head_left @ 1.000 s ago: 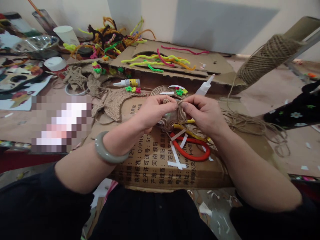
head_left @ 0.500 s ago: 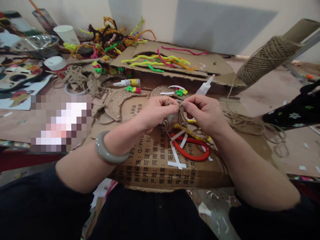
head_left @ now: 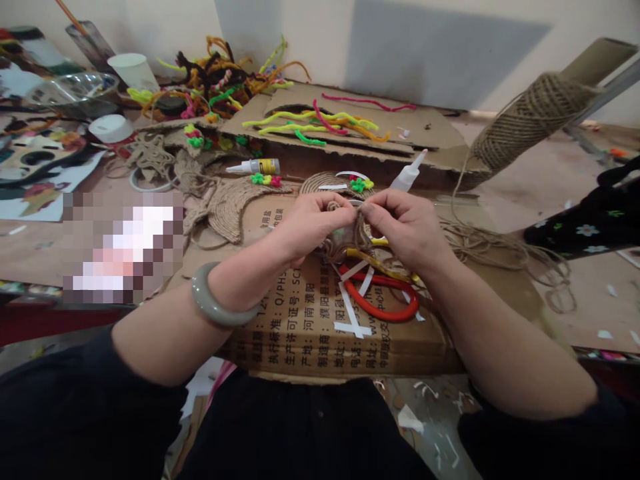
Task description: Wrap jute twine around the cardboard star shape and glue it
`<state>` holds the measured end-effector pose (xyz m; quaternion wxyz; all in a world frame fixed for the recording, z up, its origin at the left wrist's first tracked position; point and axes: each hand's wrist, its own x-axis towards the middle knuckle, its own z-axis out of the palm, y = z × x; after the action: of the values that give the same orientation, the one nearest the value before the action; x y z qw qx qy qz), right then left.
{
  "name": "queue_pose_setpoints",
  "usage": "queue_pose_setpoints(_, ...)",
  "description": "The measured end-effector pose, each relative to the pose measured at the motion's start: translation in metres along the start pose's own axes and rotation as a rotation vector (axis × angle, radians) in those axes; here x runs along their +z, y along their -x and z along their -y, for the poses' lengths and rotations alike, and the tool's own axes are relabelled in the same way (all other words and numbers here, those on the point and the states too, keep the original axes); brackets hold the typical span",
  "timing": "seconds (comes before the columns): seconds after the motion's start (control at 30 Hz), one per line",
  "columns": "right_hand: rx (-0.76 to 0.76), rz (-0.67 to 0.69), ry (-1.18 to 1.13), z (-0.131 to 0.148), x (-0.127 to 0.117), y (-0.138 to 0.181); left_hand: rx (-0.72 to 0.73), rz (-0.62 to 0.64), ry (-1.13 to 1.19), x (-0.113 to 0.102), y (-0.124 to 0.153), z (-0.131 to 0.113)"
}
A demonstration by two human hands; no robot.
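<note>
My left hand [head_left: 313, 223] and my right hand [head_left: 400, 223] meet over a printed cardboard sheet [head_left: 305, 320] on my lap. Both pinch a small object wrapped in jute twine [head_left: 350, 235], fingertips almost touching at its top. Loose twine [head_left: 480, 243] trails from it to the right toward a large twine spool [head_left: 530, 120]. Just below my hands lie a red loop [head_left: 380, 297], a yellow pipe cleaner [head_left: 370, 261] and white paper strips [head_left: 353, 313]. A grey-green bangle [head_left: 213, 300] circles my left wrist.
Behind my hands lie a coiled twine mat [head_left: 227, 207], two glue bottles [head_left: 255, 165] [head_left: 409, 173], and small pipe-cleaner flowers [head_left: 265, 179]. Cardboard pieces [head_left: 400, 133] carry coloured pipe cleaners [head_left: 320, 123]; a heap of them [head_left: 220, 77] sits further back. A paper cup [head_left: 133, 70] and a metal bowl [head_left: 75, 87] stand at the far left.
My fingertips have shifted slightly on the twine-wrapped object and drawn a little closer together. Nothing else has moved.
</note>
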<state>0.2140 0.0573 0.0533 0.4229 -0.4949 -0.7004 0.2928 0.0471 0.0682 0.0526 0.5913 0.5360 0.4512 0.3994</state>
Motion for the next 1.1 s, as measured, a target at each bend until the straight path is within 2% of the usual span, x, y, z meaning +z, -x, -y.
queue_pose_setpoints(0.17, 0.013, 0.021, -0.037, 0.0003, -0.0007, 0.0000, 0.015, -0.009, -0.028, 0.0000, -0.0002, 0.0001)
queue_pose_setpoints(0.43, 0.032, -0.007, 0.025, 0.0052, 0.0014, -0.0013, 0.033, -0.012, -0.090, 0.0007, 0.0008, -0.0008)
queue_pose_setpoints(1.1, 0.000, -0.018, 0.065, 0.0019, 0.0022, -0.0014, 0.032, -0.020, -0.080, 0.0014, -0.0001, 0.0006)
